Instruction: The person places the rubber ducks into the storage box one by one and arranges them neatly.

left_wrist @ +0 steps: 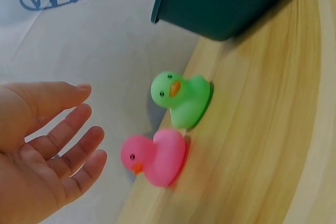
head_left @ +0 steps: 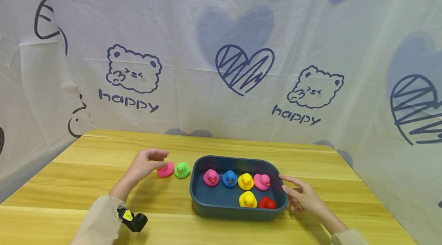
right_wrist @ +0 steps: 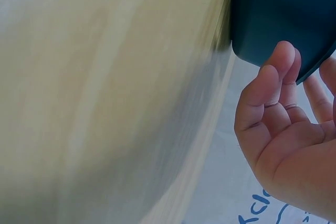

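Note:
My left hand [head_left: 146,164] hovers over a pink rubber duck [head_left: 166,170] on the table, fingers loosely bent with nothing between them. In the left wrist view, a gap shows between the fingertips and that duck. Beside it sits a green rubber duck [left_wrist: 184,100]. My right hand [head_left: 304,197] is at the right end of a dark blue-green tub [head_left: 226,211], its relaxed fingertips right at the rim. Inside the tub are two pink ducks [head_left: 211,178], a blue duck [head_left: 229,179], two yellow ducks [head_left: 246,181] and a red duck [head_left: 267,203], partly hidden by the front wall.
The wooden table [head_left: 165,226] carries the tub near its middle. Behind it hangs a pale cloth [head_left: 193,95] printed with hearts and bears. A black strap device [head_left: 132,220] is on the left wrist, by the sleeve [head_left: 101,218].

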A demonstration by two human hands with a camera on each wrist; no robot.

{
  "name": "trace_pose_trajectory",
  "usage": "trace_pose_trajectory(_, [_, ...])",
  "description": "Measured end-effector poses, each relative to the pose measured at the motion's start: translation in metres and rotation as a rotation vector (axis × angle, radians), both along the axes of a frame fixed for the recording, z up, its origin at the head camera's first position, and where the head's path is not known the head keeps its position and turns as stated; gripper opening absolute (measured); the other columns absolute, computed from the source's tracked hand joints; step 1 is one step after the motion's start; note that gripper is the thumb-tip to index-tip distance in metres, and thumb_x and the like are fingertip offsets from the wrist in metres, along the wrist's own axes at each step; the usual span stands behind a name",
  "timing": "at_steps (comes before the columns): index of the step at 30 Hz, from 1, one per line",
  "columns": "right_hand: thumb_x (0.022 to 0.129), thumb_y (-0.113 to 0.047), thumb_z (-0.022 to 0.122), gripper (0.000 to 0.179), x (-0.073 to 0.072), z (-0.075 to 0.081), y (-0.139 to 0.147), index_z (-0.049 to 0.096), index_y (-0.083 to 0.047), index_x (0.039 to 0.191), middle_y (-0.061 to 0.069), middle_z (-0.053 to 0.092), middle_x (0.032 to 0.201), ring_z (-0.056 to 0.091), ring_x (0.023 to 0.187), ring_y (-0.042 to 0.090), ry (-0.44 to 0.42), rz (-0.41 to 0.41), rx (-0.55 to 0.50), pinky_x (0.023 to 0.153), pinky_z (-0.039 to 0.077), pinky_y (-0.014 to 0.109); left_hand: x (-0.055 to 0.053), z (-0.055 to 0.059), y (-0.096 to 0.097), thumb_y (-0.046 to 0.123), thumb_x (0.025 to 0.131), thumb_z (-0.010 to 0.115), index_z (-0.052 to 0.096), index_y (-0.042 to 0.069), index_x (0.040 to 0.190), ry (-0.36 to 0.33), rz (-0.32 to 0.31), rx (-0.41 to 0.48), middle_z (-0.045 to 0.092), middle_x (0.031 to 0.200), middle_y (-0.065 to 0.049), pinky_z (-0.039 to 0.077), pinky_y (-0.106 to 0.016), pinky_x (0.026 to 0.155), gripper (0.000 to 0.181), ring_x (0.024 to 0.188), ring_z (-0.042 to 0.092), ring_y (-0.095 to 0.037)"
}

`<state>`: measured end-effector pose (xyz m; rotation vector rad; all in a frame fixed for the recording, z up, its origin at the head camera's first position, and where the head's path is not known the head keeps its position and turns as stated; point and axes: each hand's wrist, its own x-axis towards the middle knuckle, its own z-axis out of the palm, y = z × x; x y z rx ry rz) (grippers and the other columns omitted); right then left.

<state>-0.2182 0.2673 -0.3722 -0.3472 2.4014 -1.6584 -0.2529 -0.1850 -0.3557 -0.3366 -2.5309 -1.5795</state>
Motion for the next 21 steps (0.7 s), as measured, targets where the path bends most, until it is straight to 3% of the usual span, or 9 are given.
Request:
trace_pose_trajectory(8, [0.092, -0.02, 0.051, 0.05, -0.001, -0.002, 0.0, 0.034, 0.004, 0.133, 0.008, 0.051, 0.06, 0.052, 0.044, 0.016, 0.038, -0.009, 0.04, 0.039, 0.037, 0.023, -0.009, -0.006, -0.011, 0.003, 0.078, 0.066, 0.057, -0.01, 0.109, -0.009, 0.007, -0.041, 0.056, 0.108, -0.025, 0.045, -0.04, 0.079, 0.035, 0.097, 0.053, -0.035])
trace_pose_trajectory(21, [0.092, -0.02, 0.051, 0.051, -0.001, -0.003, 0.001, 0.034, 0.004, 0.133, 0.009, 0.051, 0.06, 0.051, 0.044, 0.016, 0.04, -0.009, 0.032, 0.039, 0.036, 0.022, -0.023, -0.01, -0.019, 0.003, 0.076, 0.069, 0.05, -0.013, 0.116, -0.115, -0.085, -0.029, 0.051, 0.113, -0.03, 0.048, -0.036, 0.077, 0.047, 0.097, 0.053, -0.037])
